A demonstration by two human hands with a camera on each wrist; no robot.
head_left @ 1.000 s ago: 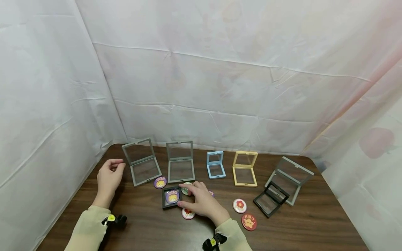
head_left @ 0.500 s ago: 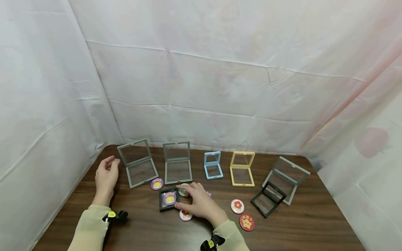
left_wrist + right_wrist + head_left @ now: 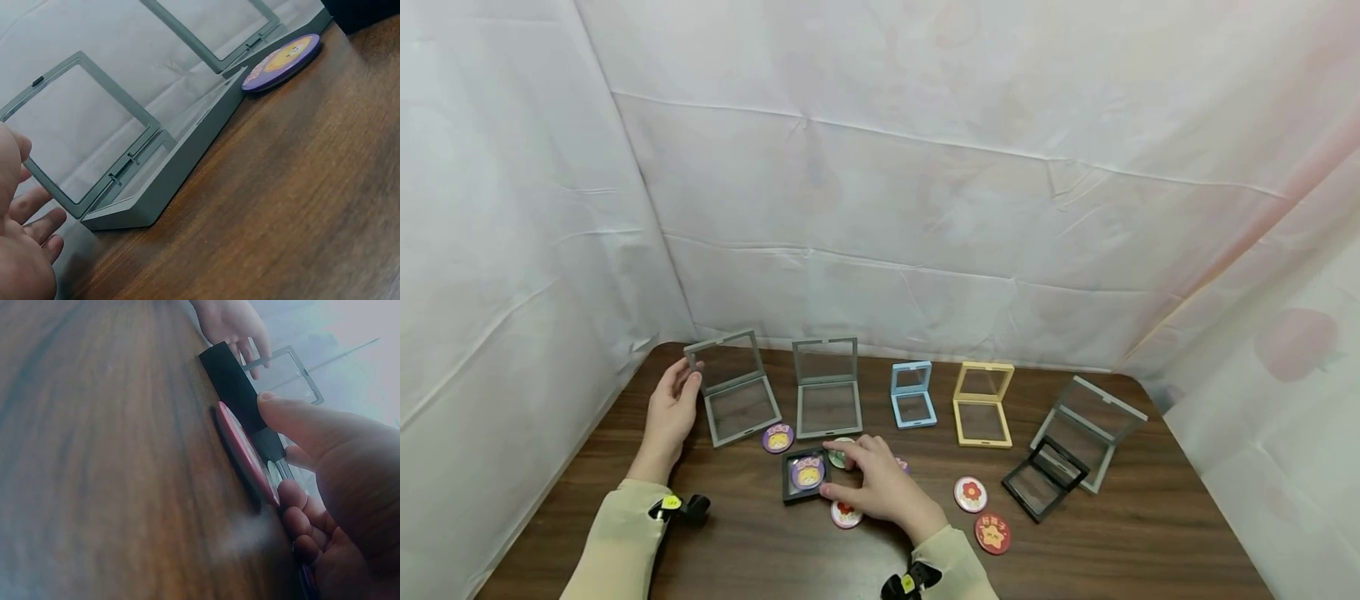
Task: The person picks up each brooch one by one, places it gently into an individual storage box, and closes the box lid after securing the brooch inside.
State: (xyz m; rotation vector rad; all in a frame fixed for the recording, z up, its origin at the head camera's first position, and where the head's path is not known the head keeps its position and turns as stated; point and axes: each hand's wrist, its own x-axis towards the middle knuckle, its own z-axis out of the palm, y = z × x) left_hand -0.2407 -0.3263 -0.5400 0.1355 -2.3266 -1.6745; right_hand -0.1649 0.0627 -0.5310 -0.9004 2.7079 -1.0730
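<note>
Seen close only from the left wrist, hinge clips join the lid and base of the left gray frame [image 3: 735,384], where a person's left hand [image 3: 672,417] reaches the raised lid's left edge; whether that grip pinches it cannot be told. The right wrist view reveals the tall side wall of the near black frame [image 3: 232,381], gripped by thumb and forefinger of the right hand [image 3: 887,487], the other fingers curled beside a flower badge [image 3: 846,515].

A purple badge [image 3: 808,472] shows within the near black frame. Farther back, a second gray frame [image 3: 828,381], a blue frame [image 3: 912,390] and a yellow frame [image 3: 981,401] stand open; at right, an open black frame [image 3: 1051,472] overlaps the right gray frame [image 3: 1088,422].

A red star badge [image 3: 992,533] lies on the brown wood-grain desk [image 3: 1112,550], bounded by pale cloth [image 3: 880,208] with faint fruit prints at right.
</note>
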